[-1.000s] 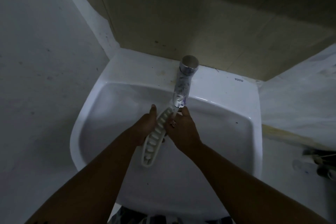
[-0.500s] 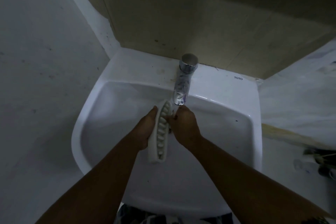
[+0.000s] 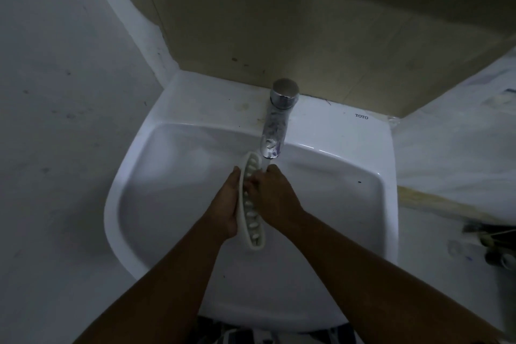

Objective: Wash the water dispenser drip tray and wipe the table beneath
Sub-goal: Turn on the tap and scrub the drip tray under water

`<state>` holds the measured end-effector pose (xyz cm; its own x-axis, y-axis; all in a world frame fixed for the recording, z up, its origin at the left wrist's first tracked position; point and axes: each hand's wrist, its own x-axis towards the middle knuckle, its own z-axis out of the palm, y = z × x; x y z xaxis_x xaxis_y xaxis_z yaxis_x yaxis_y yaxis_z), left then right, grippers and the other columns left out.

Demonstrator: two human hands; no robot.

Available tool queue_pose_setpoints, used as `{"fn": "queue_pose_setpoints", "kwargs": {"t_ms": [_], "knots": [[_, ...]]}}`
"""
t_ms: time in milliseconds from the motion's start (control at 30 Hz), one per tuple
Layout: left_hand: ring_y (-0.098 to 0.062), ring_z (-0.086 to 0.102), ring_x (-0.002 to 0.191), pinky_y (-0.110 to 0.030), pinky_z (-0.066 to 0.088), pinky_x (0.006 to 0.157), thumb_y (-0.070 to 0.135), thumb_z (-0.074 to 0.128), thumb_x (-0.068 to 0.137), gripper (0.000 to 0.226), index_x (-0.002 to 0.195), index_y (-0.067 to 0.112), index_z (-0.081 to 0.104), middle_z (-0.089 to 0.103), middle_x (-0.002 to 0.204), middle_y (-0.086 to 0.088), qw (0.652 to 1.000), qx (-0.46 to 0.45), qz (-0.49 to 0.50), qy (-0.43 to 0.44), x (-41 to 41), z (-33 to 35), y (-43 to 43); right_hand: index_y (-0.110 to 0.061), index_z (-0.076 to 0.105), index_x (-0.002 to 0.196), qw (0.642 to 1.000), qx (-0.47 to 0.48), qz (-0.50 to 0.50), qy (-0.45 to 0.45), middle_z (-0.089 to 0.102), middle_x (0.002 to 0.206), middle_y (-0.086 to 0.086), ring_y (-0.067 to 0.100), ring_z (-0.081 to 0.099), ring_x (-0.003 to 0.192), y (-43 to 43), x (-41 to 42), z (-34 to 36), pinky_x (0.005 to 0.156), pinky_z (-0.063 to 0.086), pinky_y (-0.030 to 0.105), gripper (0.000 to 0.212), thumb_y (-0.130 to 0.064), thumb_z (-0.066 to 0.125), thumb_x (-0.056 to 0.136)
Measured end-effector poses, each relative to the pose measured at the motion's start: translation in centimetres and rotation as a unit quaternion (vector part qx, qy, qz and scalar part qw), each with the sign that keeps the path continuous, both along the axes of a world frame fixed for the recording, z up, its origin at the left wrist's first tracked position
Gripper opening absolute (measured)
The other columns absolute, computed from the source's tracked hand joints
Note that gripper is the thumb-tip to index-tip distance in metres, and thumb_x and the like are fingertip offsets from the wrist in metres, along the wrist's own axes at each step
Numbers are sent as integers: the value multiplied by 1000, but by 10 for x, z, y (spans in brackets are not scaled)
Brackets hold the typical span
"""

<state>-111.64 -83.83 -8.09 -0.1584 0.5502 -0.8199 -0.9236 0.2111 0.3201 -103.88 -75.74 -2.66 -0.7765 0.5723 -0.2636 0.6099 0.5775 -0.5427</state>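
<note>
A white wall-mounted basin fills the middle of the view, set against a beige panel at the back, with grey-white walls on either side. The brand name is printed on its rear ledge, to the right of the tap. Both bare forearms reach in from the bottom edge and meet over the bowl.

The left hand cups the outer, left edge of the drip tray grille; its grip is closed along that rim, thumb tip showing near the top. The right hand presses against the slotted face from the other side, fingers curled onto it, its grip closed on the grille too.

The grille is a long, narrow white piece with a row of oval slots, held on edge, nearly upright, above the bowl. Its top end sits just under the spout of the chrome tap, and a thin stream of water falls from the spout beside that end.
</note>
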Motion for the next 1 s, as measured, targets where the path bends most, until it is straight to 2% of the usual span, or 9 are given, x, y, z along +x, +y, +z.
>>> {"fn": "queue_pose_setpoints", "kwargs": {"t_ms": [200,267,400,467,533,567,667,800,1000], "knots": [[-29,72,86,-35,58,67,65,32,96,70,120,11,69,74,101,-17,1000,-21,5,16,0,-4,6,-7,59,74,998,-2,-61,9,63,93,19,34,63,88,12,-2,15,75,50,40,28,-32,66,86],[-31,71,90,-35,58,68,65,31,97,71,126,11,66,73,106,-18,998,-51,6,26,0,-5,9,-3,62,84,997,13,-68,18,64,94,19,33,63,86,14,0,14,74,50,38,23,-26,65,85],[-29,72,84,-32,56,64,58,30,99,63,124,14,67,75,99,-16,999,-47,18,15,0,0,17,1,65,70,992,-110,50,-23,62,70,17,35,60,65,12,1,3,65,39,40,37,-10,32,83],[-28,71,87,-34,55,73,55,34,98,58,116,14,70,73,99,-15,999,-29,23,2,4,9,21,4,65,83,987,-153,25,-31,63,82,23,37,62,75,15,-2,10,69,41,43,43,-20,30,91],[-28,67,95,-37,52,81,52,39,96,54,116,12,69,70,105,-16,999,-12,49,-17,11,13,23,-1,65,89,999,-38,-9,-8,66,91,19,32,62,85,26,-4,4,74,43,35,40,-36,47,95],[-29,66,95,-38,52,81,50,39,96,53,119,10,66,69,104,-17,998,-4,65,-23,14,16,22,-3,66,85,999,-46,-4,-27,68,90,17,29,63,85,30,-3,1,74,43,32,39,-38,51,94],[-32,65,87,-37,54,75,46,35,96,55,125,6,57,65,96,-18,996,30,79,-33,10,14,20,-5,68,81,995,-76,50,-45,71,93,14,28,66,90,33,-1,5,77,45,33,33,-31,53,93],[-30,66,86,-39,52,77,58,35,92,69,130,6,59,68,100,-17,998,-8,31,-57,1,10,17,-11,68,120,977,-88,165,-106,64,126,11,26,59,114,35,9,9,83,35,21,31,-24,52,97],[-27,67,74,-37,50,70,50,30,100,55,110,9,66,72,80,-14,998,-52,21,-26,2,8,15,-4,65,118,963,-80,203,-159,61,125,18,31,57,114,40,0,19,86,40,30,38,-30,44,100]]}}
